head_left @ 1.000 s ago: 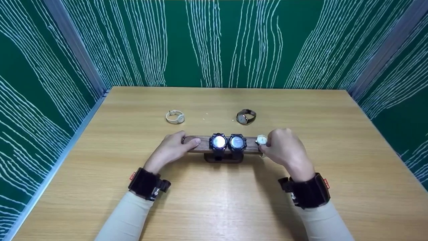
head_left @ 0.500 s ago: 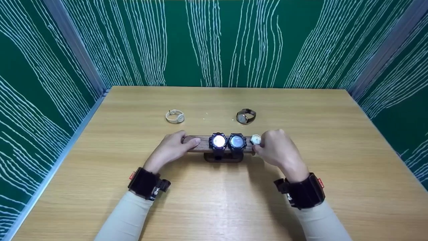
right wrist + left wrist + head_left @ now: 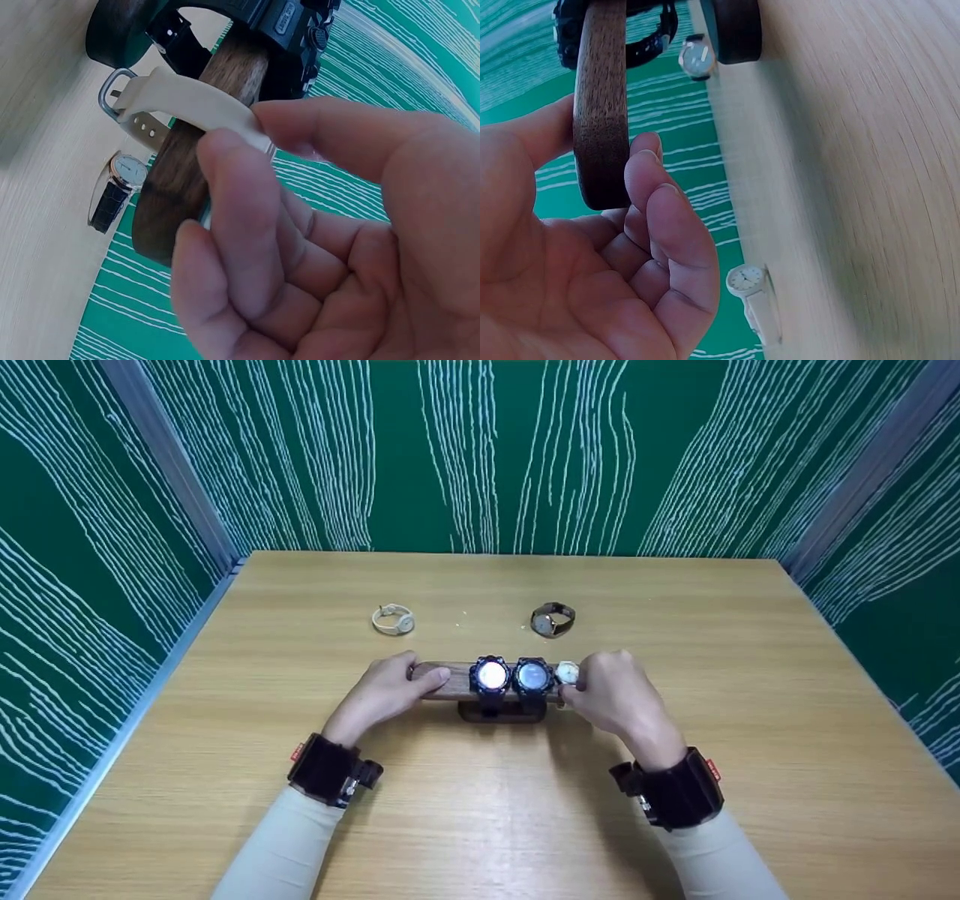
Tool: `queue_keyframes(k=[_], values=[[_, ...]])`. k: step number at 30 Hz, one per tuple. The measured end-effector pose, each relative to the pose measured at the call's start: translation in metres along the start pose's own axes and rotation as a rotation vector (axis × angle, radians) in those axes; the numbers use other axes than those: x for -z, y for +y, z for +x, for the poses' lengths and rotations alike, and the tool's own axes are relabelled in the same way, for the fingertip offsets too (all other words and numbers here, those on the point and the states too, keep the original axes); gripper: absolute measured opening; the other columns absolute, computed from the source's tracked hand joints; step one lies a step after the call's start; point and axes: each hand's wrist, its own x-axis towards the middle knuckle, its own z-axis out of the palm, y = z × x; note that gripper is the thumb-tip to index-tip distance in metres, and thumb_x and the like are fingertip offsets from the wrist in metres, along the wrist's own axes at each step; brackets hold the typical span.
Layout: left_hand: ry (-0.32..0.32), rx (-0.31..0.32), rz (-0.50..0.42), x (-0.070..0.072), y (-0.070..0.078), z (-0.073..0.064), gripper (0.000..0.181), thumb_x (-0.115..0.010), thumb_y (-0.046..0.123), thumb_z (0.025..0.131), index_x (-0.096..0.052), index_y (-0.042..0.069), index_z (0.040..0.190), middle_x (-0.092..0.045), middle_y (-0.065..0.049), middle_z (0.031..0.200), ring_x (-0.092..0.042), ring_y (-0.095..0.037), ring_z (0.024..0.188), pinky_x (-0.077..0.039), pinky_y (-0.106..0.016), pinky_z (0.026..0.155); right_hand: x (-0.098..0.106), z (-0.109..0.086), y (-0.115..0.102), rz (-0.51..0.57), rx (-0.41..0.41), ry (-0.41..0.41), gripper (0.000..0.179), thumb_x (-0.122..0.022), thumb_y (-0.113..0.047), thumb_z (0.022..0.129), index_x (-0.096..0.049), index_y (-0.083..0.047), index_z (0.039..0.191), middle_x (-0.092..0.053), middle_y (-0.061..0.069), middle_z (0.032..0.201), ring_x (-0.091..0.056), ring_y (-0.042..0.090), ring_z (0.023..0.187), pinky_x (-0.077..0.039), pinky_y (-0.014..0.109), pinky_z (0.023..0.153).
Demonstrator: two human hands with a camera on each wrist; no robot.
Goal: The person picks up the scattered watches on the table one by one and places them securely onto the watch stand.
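Observation:
My left hand [image 3: 382, 690] grips the left end of a dark wooden watch stand [image 3: 456, 687], thumb on the near side and fingers behind it. Two chunky black watches [image 3: 513, 678] are fastened side by side around the middle of the bar. Toward the right end, a small watch with a cream strap [image 3: 191, 101] loops over the bar, buckled, its pale dial [image 3: 567, 672] facing up. My right hand [image 3: 615, 690] pinches this watch between thumb and fingers, close beside the second black watch. The stand's right end is hidden behind this hand in the head view.
Behind the stand, a white watch [image 3: 393, 620] lies on the wooden table [image 3: 480, 802] at the left, and a dark-strapped watch [image 3: 551, 620] at the right. Several tiny white specks lie between them. Green walls [image 3: 510, 457] with white lines enclose the far side and both sides.
My right hand has slid the cream-strapped watch leftward along the bar, up close to the black watches. The left hand and the stand have stayed in place.

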Motion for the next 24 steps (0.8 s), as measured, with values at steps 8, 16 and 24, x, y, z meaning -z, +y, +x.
queue_keyframes(k=[8,16,24], values=[[0.009,-0.002,0.005,-0.0002,0.0013,-0.0006,0.043,-0.065,0.056,0.102,-0.056,0.014,0.096,-0.051,-0.001,0.083,-0.052,-0.02,0.078,-0.043,-0.034,0.067,-0.0014,-0.0008,-0.0016,0.006,0.004,0.001,0.032,-0.076,-0.008,0.09,-0.061,-0.01,0.061,-0.059,0.0,0.054,-0.048,0.011,0.044,-0.041,0.025,0.045],[0.001,0.01,0.005,-0.0004,0.0007,-0.0005,0.044,-0.064,0.057,0.102,-0.059,0.013,0.1,-0.054,-0.002,0.085,-0.054,-0.021,0.079,-0.044,-0.034,0.068,-0.0041,0.0001,-0.003,0.008,-0.002,-0.003,0.033,-0.078,-0.011,0.089,-0.063,-0.011,0.061,-0.061,0.0,0.054,-0.05,0.012,0.044,-0.043,0.026,0.045],[-0.005,0.012,-0.012,0.0002,0.0005,-0.0002,0.045,-0.064,0.058,0.102,-0.058,0.014,0.098,-0.051,-0.001,0.084,-0.053,-0.02,0.079,-0.044,-0.034,0.068,-0.0044,0.0001,-0.0066,0.031,-0.03,-0.035,0.026,-0.08,-0.014,0.092,-0.069,-0.008,0.069,-0.066,0.002,0.061,-0.056,0.014,0.047,-0.048,0.027,0.046]])
